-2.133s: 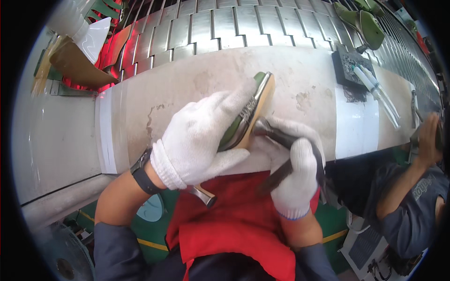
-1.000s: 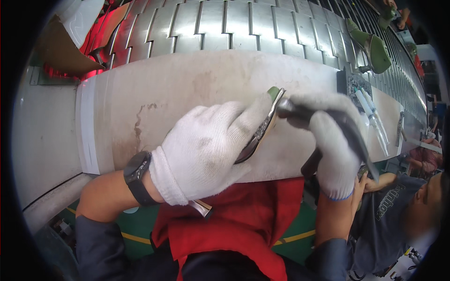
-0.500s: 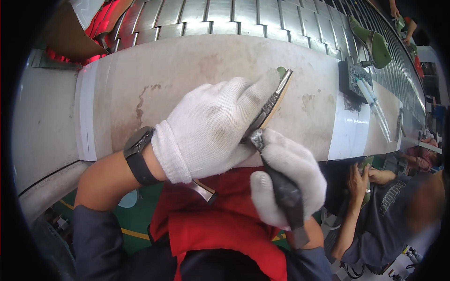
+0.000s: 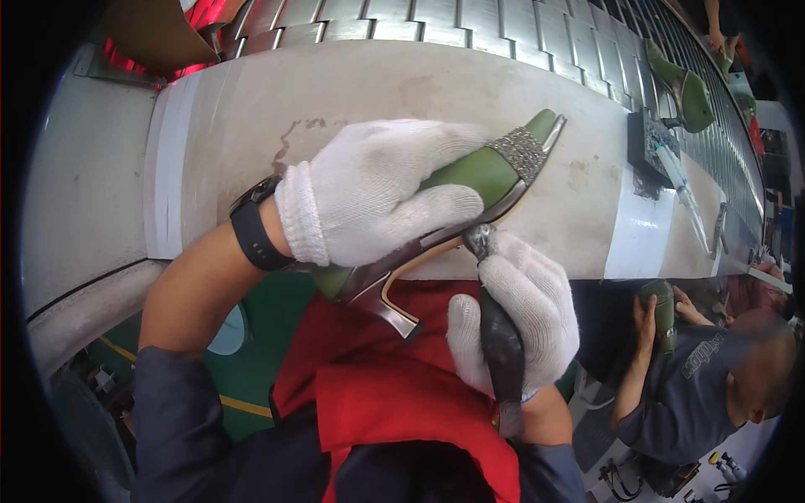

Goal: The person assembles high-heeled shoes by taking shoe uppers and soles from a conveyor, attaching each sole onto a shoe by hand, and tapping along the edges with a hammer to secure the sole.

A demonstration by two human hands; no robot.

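My left hand (image 4: 381, 193), in a white knitted glove, grips a high-heeled shoe (image 4: 520, 155) with a glittering band and silvery edges. A green last fills the shoe, which lies tilted with its toe pointing to the upper right. Its heel (image 4: 387, 314) points down toward me, past the bench edge. Wrapped around a dark tool (image 4: 501, 335) is my right hand (image 4: 537, 314), gloved likewise. The tool has a pale, smeared upper end and a flat lower end. That upper end sits at the shoe's sole edge; whether it touches cannot be made out.
A pale bench (image 4: 251, 117) lies beneath my hands, with a slatted metal conveyor (image 4: 453, 25) beyond. At right are a dark block (image 4: 650, 151), a pale brush-like tool (image 4: 681, 184) and another green-lasted shoe (image 4: 692, 96). A co-worker (image 4: 671, 386) holds a green last at the lower right.
My left hand has rolled the shoe from edge-on, so its green upper side and band now show. The tool has moved slightly up and right and stands more upright in my right hand.
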